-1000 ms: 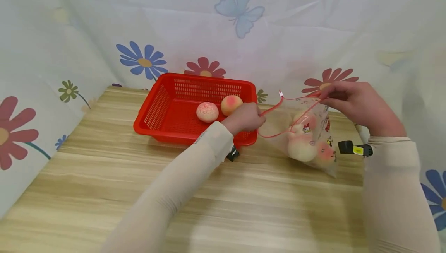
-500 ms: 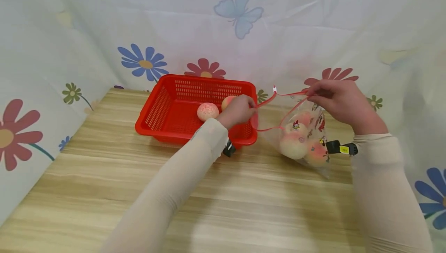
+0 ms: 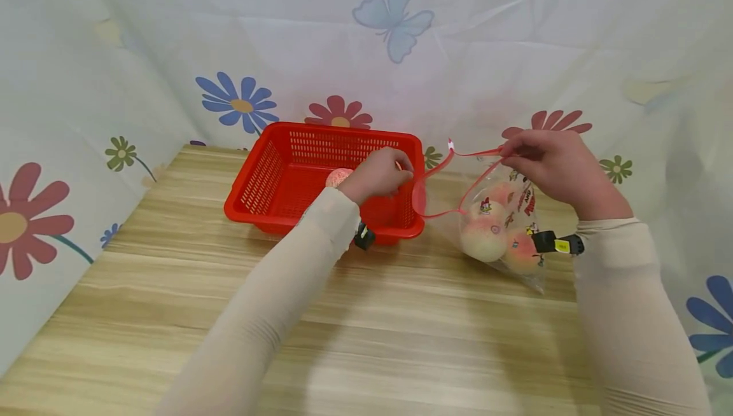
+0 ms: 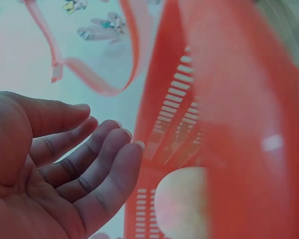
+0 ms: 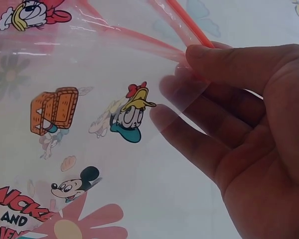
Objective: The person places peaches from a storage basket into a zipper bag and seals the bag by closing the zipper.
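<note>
Over the red basket (image 3: 269, 177), left hand (image 3: 378, 174) has released the zip bag's rim (image 3: 426, 203) — fingers loose, empty — while right hand (image 3: 558, 165) keeps pinching the bag (image 3: 504, 225) open.

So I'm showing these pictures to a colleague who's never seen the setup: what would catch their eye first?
Most likely the red basket at the back of the wooden table, with the left hand open over a peach inside. To its right, the right hand pinches the red rim of a clear cartoon-printed bag holding more peaches.
</note>
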Tool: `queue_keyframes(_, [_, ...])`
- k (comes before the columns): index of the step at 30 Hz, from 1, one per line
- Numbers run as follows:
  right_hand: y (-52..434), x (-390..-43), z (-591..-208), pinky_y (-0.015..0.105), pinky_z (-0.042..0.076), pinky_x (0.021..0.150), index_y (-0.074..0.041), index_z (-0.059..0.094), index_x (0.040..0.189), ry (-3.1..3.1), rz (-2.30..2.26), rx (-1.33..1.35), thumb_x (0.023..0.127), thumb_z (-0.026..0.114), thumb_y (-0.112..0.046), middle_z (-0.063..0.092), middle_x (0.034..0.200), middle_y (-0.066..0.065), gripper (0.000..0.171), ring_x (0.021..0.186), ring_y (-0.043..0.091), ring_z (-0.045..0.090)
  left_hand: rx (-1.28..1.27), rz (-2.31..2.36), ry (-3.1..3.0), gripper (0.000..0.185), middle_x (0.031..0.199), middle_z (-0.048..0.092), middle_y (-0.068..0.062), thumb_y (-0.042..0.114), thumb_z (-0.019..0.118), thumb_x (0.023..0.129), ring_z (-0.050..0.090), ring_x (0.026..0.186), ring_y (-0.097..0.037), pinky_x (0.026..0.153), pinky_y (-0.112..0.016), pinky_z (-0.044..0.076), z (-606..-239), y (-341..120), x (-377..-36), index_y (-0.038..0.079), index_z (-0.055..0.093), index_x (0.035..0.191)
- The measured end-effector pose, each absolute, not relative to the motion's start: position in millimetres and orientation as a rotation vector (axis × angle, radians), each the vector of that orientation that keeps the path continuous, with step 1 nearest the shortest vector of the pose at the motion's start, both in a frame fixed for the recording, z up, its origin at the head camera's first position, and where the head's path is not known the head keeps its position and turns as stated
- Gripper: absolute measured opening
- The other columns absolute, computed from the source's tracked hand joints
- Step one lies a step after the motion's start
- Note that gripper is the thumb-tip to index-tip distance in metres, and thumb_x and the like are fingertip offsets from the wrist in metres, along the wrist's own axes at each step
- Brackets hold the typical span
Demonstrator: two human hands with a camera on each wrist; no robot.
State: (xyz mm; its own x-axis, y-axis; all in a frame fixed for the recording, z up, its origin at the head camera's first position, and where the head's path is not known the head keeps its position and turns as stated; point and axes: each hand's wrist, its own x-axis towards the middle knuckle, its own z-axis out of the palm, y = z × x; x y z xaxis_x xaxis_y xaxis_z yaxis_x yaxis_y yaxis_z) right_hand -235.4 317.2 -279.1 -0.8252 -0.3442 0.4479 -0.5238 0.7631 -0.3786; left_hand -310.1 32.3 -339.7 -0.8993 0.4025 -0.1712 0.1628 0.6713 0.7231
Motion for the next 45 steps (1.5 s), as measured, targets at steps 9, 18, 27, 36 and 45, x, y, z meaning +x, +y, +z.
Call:
queue_keyframes(9, [314.5, -236.6, -277.2, 0.004, 0.042, 0.067, -0.007, 0.071, 0.090, -2.601, 0.664, 0.666, 0.080, 0.075, -0.001, 0.074, 0.086, 0.007, 0.012, 0.074, -0.028, 0.050, 0.376, 1.073, 2.594, 0.026, 0.106, 0.064, -0.001, 0.028, 0.066, 0.091, 0.061, 0.087, -0.022, 0.070, -0.027, 0.059, -329.6, 13.7, -320.8, 0.016, 0.062, 0.114])
queue_keyframes(18, [312.0, -237.9, -274.5, 0.005, 0.041, 0.069, -0.009, 0.072, 0.091, -2.622, 0.639, 0.631, 0.081, 0.074, -0.003, 0.074, 0.099, 0.008, 0.012, 0.074, -0.025, 0.052, 0.289, 0.970, 2.670, 0.034, 0.114, 0.063, 0.001, 0.024, 0.067, 0.090, 0.059, 0.098, -0.022, 0.090, -0.036, 0.056, -329.1, -10.2, -336.9, 0.016, 0.059, 0.121])
queue_keyframes(27, [313.0, -238.4, -276.5, 0.004, 0.042, 0.067, -0.010, 0.071, 0.091, -2.625, 0.653, 0.636, 0.082, 0.074, -0.004, 0.075, 0.097, 0.006, 0.011, 0.075, -0.017, 0.060, 0.206, 0.906, 2.687, 0.042, 0.122, 0.061, -0.002, 0.026, 0.071, 0.087, 0.056, 0.102, -0.024, 0.095, -0.043, 0.053, -339.2, -25.0, -351.7, 0.015, 0.057, 0.125])
queue_keyframes(36, [311.9, -236.7, -277.7, 0.004, 0.042, 0.067, -0.010, 0.071, 0.091, -2.638, 0.620, 0.626, 0.083, 0.074, -0.005, 0.074, 0.096, 0.006, 0.010, 0.079, 0.019, 0.071, 0.124, 0.881, 2.672, 0.032, 0.112, 0.063, -0.003, 0.024, 0.071, 0.086, 0.057, 0.099, -0.025, 0.096, -0.044, 0.052, -348.0, -31.1, -360.7, 0.015, 0.061, 0.115])
queue_keyframes(45, [311.1, -235.8, -277.3, 0.004, 0.042, 0.068, -0.011, 0.071, 0.091, -2.646, 0.603, 0.622, 0.084, 0.073, -0.006, 0.074, 0.091, 0.004, 0.009, 0.079, 0.019, 0.070, 0.014, 0.825, 2.608, 0.032, 0.109, 0.066, -0.001, 0.025, 0.076, 0.081, 0.057, 0.100, -0.024, 0.098, -0.046, 0.049, -352.7, -35.8, -367.4, 0.017, 0.067, 0.111])
